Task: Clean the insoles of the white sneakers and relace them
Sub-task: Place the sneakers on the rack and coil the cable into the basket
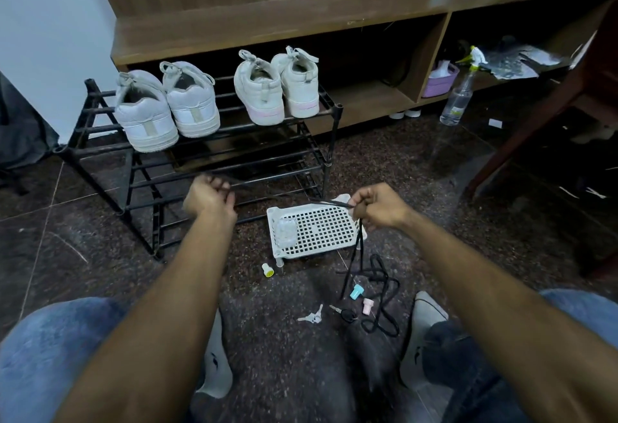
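Black lace (pixel 359 248) pinched in both hands (pixel 209 197) — beside rack (pixel 200 151).

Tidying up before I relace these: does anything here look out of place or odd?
Yes. Small things lie scattered on the floor: keys, a yellow cap, a teal cap, a pink cap and a tangle of black shoelace. The white perforated tray sits upside down, feet pointing up.

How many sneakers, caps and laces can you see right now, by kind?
Sneakers on the rack: 4
Caps on the floor: 3, yellow, teal, pink
Black laces: 2, one held in both hands, one on the floor
Total: 9
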